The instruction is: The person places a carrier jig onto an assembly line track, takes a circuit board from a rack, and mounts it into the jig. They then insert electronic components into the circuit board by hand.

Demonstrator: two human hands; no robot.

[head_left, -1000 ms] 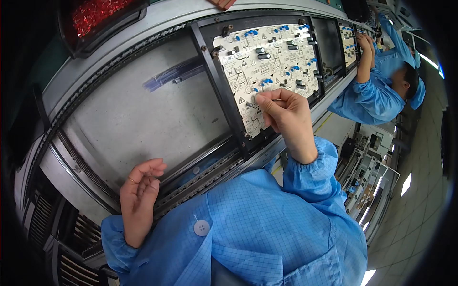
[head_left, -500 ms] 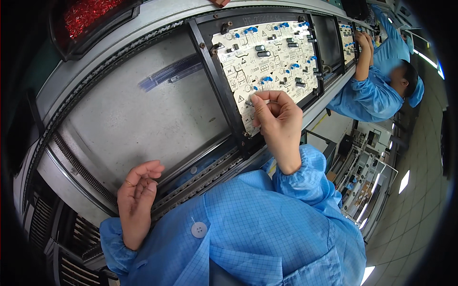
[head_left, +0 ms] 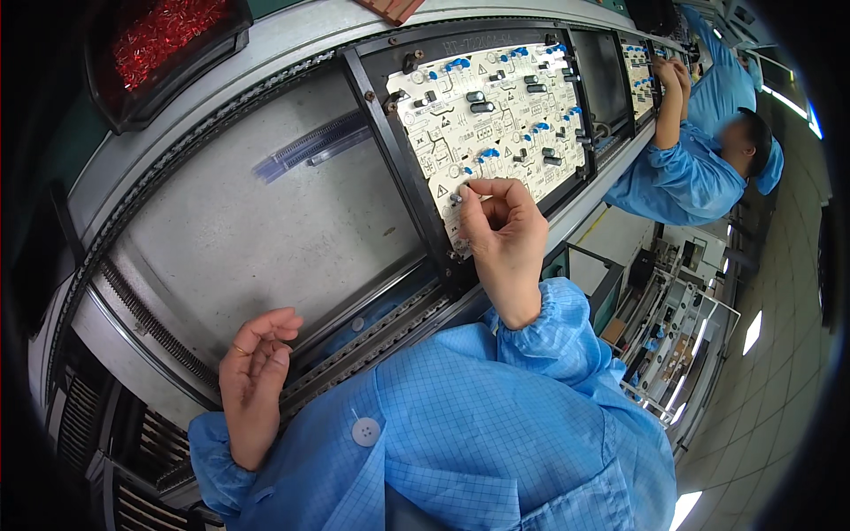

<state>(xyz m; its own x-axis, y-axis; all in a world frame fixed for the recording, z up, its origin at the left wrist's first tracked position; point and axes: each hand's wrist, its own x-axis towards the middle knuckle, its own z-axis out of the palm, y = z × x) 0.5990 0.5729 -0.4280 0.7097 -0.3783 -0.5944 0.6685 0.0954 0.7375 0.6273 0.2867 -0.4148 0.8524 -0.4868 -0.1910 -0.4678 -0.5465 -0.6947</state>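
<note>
A cream circuit board point(head_left: 482, 119) with blue and black components sits in a black frame point(head_left: 381, 142) on the conveyor line. My right hand point(head_left: 506, 234) is over the board's near left part, thumb and index finger pinched together. A small grey cylindrical component point(head_left: 456, 199) stands on the board beside those fingertips. Whether anything lies between them is too small to tell. Lower left, my left hand point(head_left: 252, 380) hovers by the near rail, holding nothing, its fingers loosely bent and apart from the thumb.
Clear plastic component tubes point(head_left: 310, 146) lie on the grey metal bed left of the frame. A black bin point(head_left: 239, 44) of small red parts stands at the far left. Another board point(head_left: 637, 75) is down the line, where a co-worker in blue point(head_left: 682, 181) works.
The whole view has shifted slightly. My right fingertips have edged a little off the small grey component, showing more of it. My left hand holds nearly the same pose.
</note>
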